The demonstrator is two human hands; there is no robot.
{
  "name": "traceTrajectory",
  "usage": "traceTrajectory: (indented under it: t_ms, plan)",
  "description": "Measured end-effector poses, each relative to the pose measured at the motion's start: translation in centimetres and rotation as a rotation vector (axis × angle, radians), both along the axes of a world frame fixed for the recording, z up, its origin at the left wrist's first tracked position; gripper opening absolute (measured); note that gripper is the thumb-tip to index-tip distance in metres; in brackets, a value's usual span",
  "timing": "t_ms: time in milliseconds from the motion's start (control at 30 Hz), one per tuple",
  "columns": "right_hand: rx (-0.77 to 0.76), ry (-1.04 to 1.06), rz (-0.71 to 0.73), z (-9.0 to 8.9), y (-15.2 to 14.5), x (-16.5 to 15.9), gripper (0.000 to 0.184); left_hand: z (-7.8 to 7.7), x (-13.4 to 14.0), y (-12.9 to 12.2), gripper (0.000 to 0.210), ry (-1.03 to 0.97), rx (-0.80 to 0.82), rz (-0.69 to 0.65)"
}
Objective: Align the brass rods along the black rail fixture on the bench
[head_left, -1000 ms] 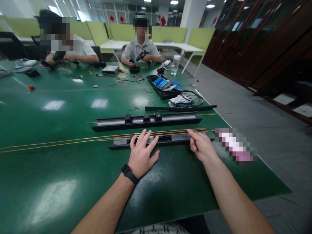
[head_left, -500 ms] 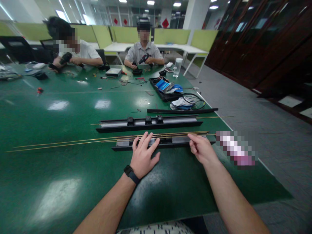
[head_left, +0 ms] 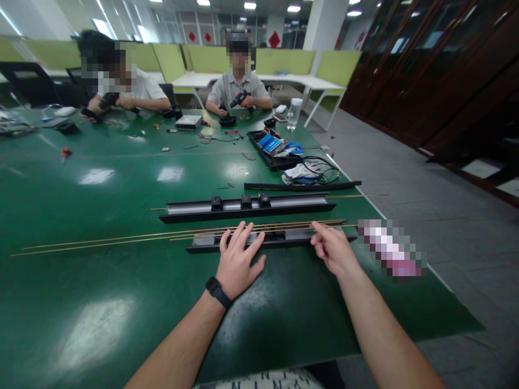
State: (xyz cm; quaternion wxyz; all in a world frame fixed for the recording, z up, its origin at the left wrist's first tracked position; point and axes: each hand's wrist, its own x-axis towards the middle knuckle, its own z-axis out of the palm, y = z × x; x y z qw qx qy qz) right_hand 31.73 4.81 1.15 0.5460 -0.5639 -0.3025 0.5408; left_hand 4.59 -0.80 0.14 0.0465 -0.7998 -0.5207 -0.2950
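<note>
Long thin brass-coloured rods (head_left: pixel 97 241) lie across a black channel rail (head_left: pixel 298 241) with a pale inner strip. My left hand (head_left: pixel 240 258), wearing a black watch, is palm down with fingers spread, its fingertips over the rods and rail. Dark blocks inside the rail are partly covered by that hand. Toward the rail's right end, my right hand (head_left: pixel 333 246) has its index finger reaching along the rods and the other fingers curled; it seems to pinch a rod, though the contact is partly hidden. Behind lies a second black rail (head_left: pixel 186 208) carrying several dark blocks.
Farther back are a black strip (head_left: pixel 302 186), a glove with black cable (head_left: pixel 304 172) and a black tray (head_left: pixel 259 145) of blue items. A pixelated pink object (head_left: pixel 389 248) lies near the table's right edge. Two people sit across the green table (head_left: pixel 97 319), handling power drills.
My right hand's curled fingers have loosened slightly, near the same spot on the rods. My left hand stays spread in place. The view has shifted very slightly.
</note>
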Motion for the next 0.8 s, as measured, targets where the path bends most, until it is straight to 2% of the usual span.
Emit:
traceTrajectory:
  t_ms: [133, 367, 800]
  plan:
    - [-0.003, 0.034, 0.025, 0.09, -0.08, 0.08, 0.042, -0.07, -0.01, 0.03, 0.047, -0.001, 0.005, 0.0]
    - [-0.012, -0.002, -0.043, 0.46, -0.33, -0.49, 0.045, 0.0, -0.02, 0.05, 0.047, 0.0, 0.006, -0.002]
    - [-0.015, 0.09, 0.028, -0.11, -0.03, 0.38, 0.037, -0.08, -0.03, 0.0, 0.049, 0.002, -0.002, 0.001]
